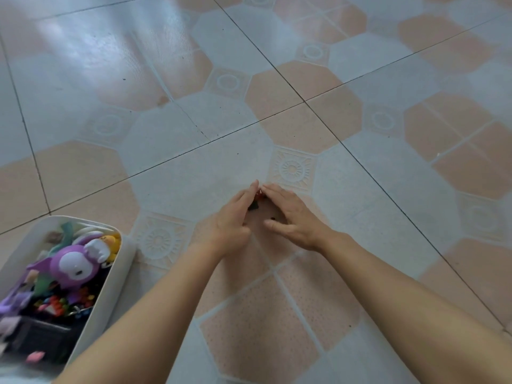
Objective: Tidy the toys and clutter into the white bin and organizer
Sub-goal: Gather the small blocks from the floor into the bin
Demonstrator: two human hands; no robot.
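I have only the head view: it looks forward and steeply down onto the floor [360,128], wide-angle, lines bowing toward the edges. Both forearms reach in from the bottom edge, hands near centre. The bin [122,273] sits close at lower left, cut by the edge.

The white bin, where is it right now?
In the head view, the white bin sits on the tiled floor at the lower left, beside the left forearm, with a purple toy inside.
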